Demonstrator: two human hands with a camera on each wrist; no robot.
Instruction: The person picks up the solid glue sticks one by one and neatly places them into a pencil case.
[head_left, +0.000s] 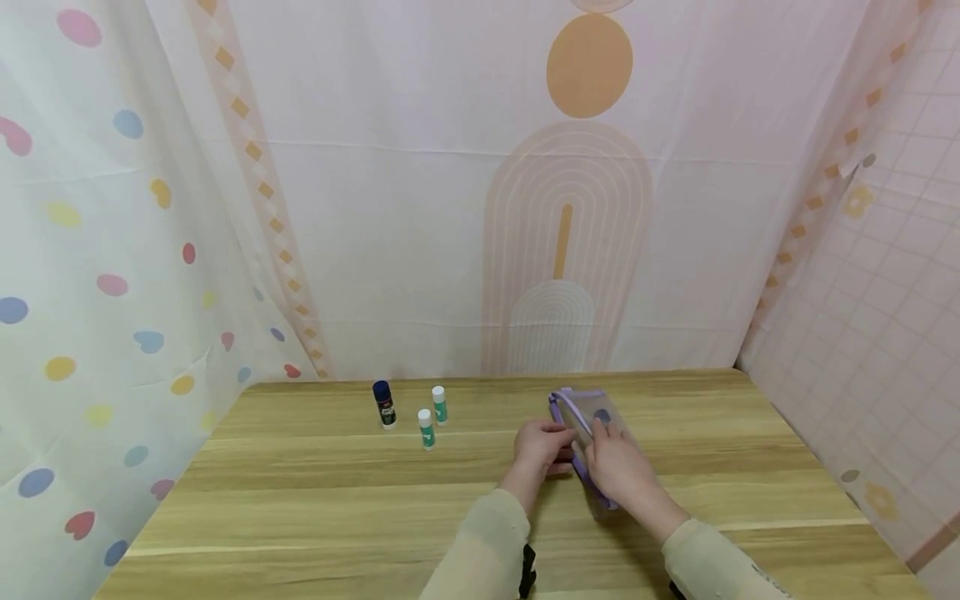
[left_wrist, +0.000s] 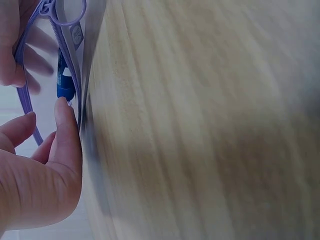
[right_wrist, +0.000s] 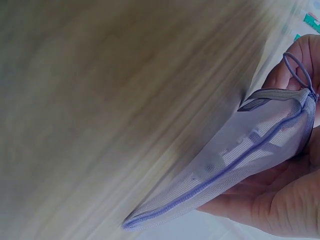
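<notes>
A translucent mesh pouch [head_left: 581, 408] with purple zipper edging stands on the table, its zipper undone. My right hand [head_left: 621, 467] grips the pouch's side; in the left wrist view some of its fingers show through the mesh. At the opening is my left hand [head_left: 538, 446], its fingers extended. One left fingertip touches the end of a dark blue tube [left_wrist: 65, 82] lying inside the pouch's mouth. In the right wrist view the pouch [right_wrist: 220, 170] hides part of both hands, and its contents look blurred. A purple loop [right_wrist: 296, 69] hangs from the zipper end.
Left of the hands stand two white-capped glue sticks with green labels, one nearer [head_left: 427, 432] and one farther [head_left: 440, 407]. A dark tube with a navy cap [head_left: 385, 406] stands beside them. Patterned curtains [head_left: 405, 250] border the wooden table [head_left: 315, 492].
</notes>
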